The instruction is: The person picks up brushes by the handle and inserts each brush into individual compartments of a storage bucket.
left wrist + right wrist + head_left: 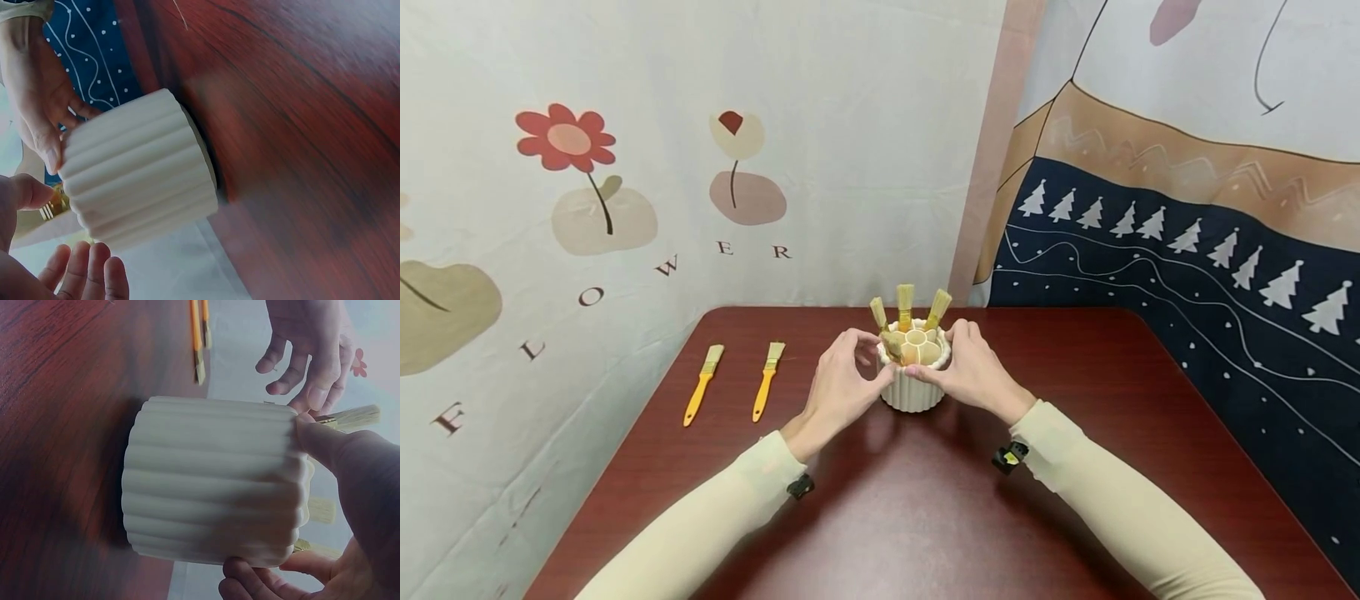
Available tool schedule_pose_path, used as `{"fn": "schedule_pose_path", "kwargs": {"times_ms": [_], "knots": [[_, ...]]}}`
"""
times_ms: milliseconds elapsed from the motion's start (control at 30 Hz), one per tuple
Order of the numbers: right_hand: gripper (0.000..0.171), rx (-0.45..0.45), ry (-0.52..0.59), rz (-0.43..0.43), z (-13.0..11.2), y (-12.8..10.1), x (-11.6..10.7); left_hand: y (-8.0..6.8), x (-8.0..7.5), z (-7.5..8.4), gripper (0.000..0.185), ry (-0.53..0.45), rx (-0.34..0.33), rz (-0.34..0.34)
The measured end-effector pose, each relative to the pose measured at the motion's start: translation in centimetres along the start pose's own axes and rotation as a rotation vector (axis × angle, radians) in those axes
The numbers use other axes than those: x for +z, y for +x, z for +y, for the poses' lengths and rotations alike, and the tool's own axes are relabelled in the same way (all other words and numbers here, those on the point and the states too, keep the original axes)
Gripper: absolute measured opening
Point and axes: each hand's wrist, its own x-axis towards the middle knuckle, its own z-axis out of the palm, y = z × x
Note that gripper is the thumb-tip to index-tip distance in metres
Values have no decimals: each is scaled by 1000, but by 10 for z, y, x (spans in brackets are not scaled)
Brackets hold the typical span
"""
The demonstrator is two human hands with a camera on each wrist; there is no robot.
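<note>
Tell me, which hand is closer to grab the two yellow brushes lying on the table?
Probably the left hand: the two yellow-handled flat brushes lie on its side of the white ribbed ceramic holder.

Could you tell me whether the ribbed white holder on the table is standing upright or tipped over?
Upright. The ribbed white holder stands on its base on the table, opening facing up, with three brushes sticking up out of it.

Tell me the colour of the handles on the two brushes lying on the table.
Orange-yellow handles on both brushes; the head view shows them best.
</note>
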Motion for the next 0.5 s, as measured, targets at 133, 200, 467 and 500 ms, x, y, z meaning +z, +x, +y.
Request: {"fn": "schedule_pose_path", "kwargs": {"times_ms": [133,200,467,500], "knots": [[83,21,7,2,-2,-1,2,0,-6,-6,43,33,-11,0],[84,29,8,7,-3,-1,3,0,-9,-10,42,41,-22,1],[88,45,-10,32,-5,-2,4,2,-20,-25,43,63,-53,3],[88,48,-11,33,-5,-3,4,3,-22,-27,44,66,-56,3]]}}
